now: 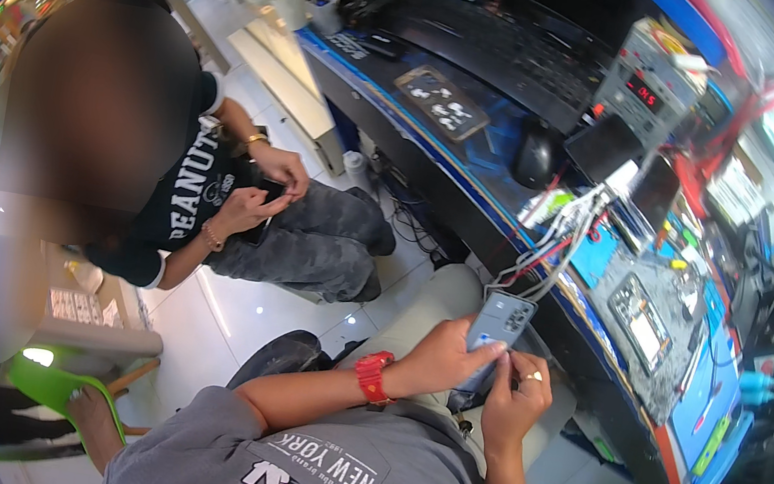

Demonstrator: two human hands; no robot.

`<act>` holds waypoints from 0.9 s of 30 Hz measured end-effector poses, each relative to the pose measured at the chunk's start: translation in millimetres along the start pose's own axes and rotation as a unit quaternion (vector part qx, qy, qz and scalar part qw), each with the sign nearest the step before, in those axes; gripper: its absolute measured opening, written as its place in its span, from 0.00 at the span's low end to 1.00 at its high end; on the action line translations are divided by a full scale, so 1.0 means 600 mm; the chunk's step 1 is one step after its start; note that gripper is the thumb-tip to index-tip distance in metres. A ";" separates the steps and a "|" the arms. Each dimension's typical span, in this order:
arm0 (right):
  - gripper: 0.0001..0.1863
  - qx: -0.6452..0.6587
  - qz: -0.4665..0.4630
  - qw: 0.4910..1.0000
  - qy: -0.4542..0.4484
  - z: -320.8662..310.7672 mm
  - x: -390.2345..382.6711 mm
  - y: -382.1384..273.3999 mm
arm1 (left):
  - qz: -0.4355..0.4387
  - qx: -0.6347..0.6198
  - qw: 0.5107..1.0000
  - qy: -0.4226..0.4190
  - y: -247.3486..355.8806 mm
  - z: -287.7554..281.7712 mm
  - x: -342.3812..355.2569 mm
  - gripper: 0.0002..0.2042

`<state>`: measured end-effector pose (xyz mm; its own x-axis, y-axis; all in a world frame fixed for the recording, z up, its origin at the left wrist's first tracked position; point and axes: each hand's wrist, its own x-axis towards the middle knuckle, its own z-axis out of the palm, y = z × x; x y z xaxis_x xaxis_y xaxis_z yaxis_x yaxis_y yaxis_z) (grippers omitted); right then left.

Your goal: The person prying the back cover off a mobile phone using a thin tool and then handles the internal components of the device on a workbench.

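Observation:
My left hand (453, 354) grips a grey-blue smartphone (506, 312) with a camera bump on its back, held over my lap. My right hand (520, 395), a ring on one finger, has its fingertips pinched at the phone's lower right edge; whatever lies between them is too small to make out. A red watch (372, 376) is on my left wrist. Pale cables (555, 238) hang from the desk behind the phone, near its top.
The cluttered desk (381, 89) holds a keyboard (509, 49), mouse (534, 154), power supply (649, 91), opened phone (642, 328) and blue mats (704, 384). Another person (155, 175) sits close on my left, holding a dark object. A green chair (59, 393) stands at lower left.

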<state>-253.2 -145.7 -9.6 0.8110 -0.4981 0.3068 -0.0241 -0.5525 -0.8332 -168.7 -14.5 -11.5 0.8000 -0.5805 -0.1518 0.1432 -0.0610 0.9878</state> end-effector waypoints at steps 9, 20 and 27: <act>0.04 -0.054 -0.095 0.992 0.055 0.014 -0.009 -0.001 | -0.028 -0.165 0.985 -0.034 -0.010 0.008 -0.020 0.15; 0.02 0.092 -0.011 0.996 0.002 0.008 -0.017 0.020 | 0.033 -0.066 0.997 0.029 -0.012 0.021 -0.018 0.14; 0.08 0.143 0.157 0.967 -0.141 -0.031 0.009 0.023 | 0.089 0.180 0.978 0.054 -0.002 0.011 -0.009 0.16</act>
<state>-260.0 -168.1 -10.9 0.9179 -0.3876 -0.0856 -0.1647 -0.1757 -0.9706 -177.3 -16.6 -11.7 0.8528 -0.5207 0.0399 -0.2031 -0.2603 0.9439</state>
